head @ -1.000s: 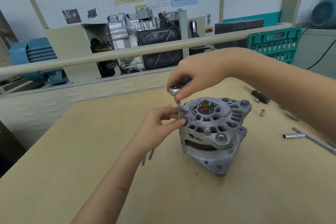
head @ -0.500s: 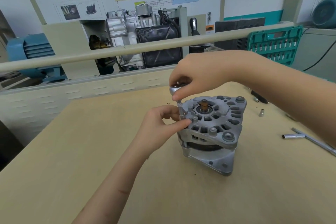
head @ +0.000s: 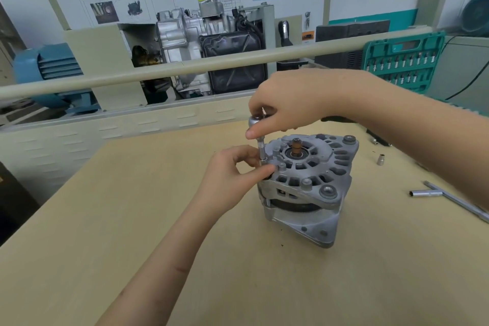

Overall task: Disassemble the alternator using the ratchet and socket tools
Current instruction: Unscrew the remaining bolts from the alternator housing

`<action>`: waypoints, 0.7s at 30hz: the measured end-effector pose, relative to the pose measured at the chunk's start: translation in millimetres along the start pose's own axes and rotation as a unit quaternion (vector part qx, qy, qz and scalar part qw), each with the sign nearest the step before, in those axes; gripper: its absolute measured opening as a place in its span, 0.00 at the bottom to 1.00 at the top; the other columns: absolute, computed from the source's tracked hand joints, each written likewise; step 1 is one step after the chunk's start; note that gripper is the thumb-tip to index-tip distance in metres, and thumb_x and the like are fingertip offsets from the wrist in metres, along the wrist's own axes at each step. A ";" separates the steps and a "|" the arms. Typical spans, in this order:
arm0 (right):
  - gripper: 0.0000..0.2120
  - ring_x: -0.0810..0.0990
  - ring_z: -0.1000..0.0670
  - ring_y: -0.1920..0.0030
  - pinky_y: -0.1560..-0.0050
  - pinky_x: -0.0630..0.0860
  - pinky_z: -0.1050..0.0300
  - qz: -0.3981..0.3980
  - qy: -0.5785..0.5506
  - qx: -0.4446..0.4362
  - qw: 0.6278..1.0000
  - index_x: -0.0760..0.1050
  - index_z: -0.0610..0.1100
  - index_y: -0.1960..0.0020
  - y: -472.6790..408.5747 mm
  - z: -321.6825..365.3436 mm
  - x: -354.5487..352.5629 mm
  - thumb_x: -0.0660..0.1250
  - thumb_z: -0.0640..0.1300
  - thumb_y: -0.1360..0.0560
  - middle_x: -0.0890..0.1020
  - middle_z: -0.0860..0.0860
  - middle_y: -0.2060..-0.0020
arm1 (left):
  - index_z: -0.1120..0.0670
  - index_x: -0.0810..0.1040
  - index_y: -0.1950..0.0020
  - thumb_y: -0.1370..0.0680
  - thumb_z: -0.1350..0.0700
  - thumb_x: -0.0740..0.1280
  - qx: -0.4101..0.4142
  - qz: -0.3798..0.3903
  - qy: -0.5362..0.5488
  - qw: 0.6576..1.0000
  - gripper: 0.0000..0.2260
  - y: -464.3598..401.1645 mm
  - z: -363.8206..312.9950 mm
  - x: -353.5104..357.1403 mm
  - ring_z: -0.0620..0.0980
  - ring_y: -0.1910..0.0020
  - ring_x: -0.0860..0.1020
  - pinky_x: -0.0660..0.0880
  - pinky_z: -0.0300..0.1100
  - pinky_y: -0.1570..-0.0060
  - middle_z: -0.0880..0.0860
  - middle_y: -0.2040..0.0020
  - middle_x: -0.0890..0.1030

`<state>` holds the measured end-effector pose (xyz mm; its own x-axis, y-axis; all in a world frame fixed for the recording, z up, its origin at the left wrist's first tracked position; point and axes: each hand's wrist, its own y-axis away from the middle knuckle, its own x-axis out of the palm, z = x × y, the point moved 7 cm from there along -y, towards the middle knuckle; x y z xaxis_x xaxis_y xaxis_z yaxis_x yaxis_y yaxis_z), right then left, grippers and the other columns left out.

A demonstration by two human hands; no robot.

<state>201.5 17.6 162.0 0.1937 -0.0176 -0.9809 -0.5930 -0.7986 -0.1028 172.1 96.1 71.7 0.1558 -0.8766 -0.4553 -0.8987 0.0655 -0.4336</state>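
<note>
Grey cast-aluminium alternator [head: 307, 188]: unmoved on counter. Chrome ratchet head [head: 256, 121], right hand [head: 288, 106] fingers clenched round it; left hand [head: 232, 177] pinching socket [head: 263, 157]. Grips unchanged; bolt probably still seated.

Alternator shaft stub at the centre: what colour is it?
Coppery brown, on the shaft stub of the grey alternator; head view.
</note>
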 end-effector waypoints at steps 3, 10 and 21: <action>0.12 0.70 0.58 0.70 0.68 0.63 0.63 -0.008 -0.037 -0.047 0.998 0.71 0.50 0.62 2.1 6.5 -0.3 0.61 0.58 0.27 0.71 0.56 0.72 | 0.46 0.81 0.57 0.28 0.60 0.70 0.008 0.044 0.044 0.998 0.08 2.0 -0.3 0.8 0.35 0.53 0.78 0.70 0.24 0.53 0.40 0.58 0.83; 0.15 0.75 0.51 0.63 0.62 0.68 0.63 -0.015 -0.094 -0.084 0.992 0.78 0.44 0.48 4.3 4.6 -3.0 0.62 0.54 0.26 0.80 0.48 0.61 | 0.46 0.79 0.63 0.31 0.56 0.74 0.000 -0.033 -0.004 0.999 0.06 1.8 -0.8 -3.8 0.35 0.60 0.77 0.71 0.29 0.57 0.37 0.68 0.80; 0.14 0.68 0.58 0.70 0.68 0.64 0.65 -0.022 -0.030 -0.047 0.998 0.73 0.46 0.57 0.4 8.7 -0.9 0.61 0.57 0.25 0.70 0.56 0.71 | 0.43 0.78 0.63 0.30 0.55 0.72 0.003 -0.038 -0.008 0.999 0.07 3.1 -0.5 -6.0 0.35 0.56 0.76 0.71 0.32 0.54 0.36 0.66 0.80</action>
<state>194.3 22.6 161.4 0.1682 0.0521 -0.9844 -0.5089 -0.8506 -0.1320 168.2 101.3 73.5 0.2298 -0.8716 -0.4329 -0.8818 0.0018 -0.4717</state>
